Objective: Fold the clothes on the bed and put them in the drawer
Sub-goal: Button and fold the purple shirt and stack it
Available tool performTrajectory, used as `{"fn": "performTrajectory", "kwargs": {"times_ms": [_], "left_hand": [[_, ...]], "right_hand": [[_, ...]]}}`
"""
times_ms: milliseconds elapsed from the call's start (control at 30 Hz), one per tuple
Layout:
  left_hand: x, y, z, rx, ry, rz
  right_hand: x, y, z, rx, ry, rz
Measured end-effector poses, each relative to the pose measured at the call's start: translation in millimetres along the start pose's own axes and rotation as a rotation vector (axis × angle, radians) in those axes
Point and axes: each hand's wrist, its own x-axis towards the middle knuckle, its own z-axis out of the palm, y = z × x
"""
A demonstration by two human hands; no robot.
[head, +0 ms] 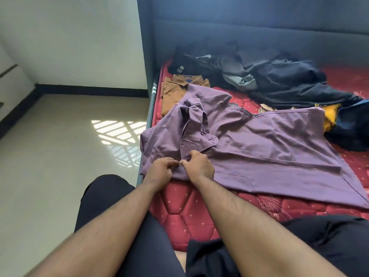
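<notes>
A red quilted mattress fills the right of the scene, backed at the far side by a dark blue padded headboard. To the left lies a pale tiled floor with a patch of barred sunlight, edged by a white wall with a black skirting strip.

A purple shirt is spread across the near part of the mattress, its left portion bunched and hanging slightly over the bed's left edge. Beyond it, at the far left, a brown collared shirt lies flat and folded. Farther back and to the right sits a heap of dark clothes, with a yellow garment showing at the right.

Both hands meet at the shirt's near left edge. The left hand has its fingers curled, pinching the purple cloth; the right hand, just beside it and almost touching, curls its fingers and thumb round a fold of the same shirt. The person's legs in black trousers are nearest the camera.
</notes>
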Motion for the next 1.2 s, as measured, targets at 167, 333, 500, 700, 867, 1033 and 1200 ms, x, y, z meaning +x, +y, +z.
{"fn": "performTrajectory", "kwargs": {"times_ms": [167, 333, 500, 700, 867, 1033, 1200], "left_hand": [[2.7, -5.1, 4.7, 0.038, 0.003, -0.106], [9.5, 8.2, 2.7, 0.199, 0.022, 0.005], [50.1, 9.0, -12.6, 0.03, 0.198, -0.114], [89.7, 12.8, -24.7, -0.059, 0.202, -0.194], [102.5, 11.5, -19.8, -0.005, 0.056, -0.297], [102.8, 12.2, -10.7, 0.192, -0.085, -0.358], [100.4, 16.7, -5.1, 0.296, -0.122, -0.386]], "right_hand": [[10.4, 4.5, -4.9, 0.146, 0.027, 0.098], [20.5, 1.5, -12.2, 0.164, -0.018, 0.031], [36.9, -8.5, -12.4, 0.112, 0.056, 0.002], [67.9, -27.5, -25.5, 0.402, 0.209, 0.108], [104.4, -37.5, -36.1, 0.496, 0.105, -0.107], [130.6, -21.6, -119.5, 0.303, 0.56, -0.452], [142.0, 57.6, -204.8, 0.023, 0.685, -0.477]]}}
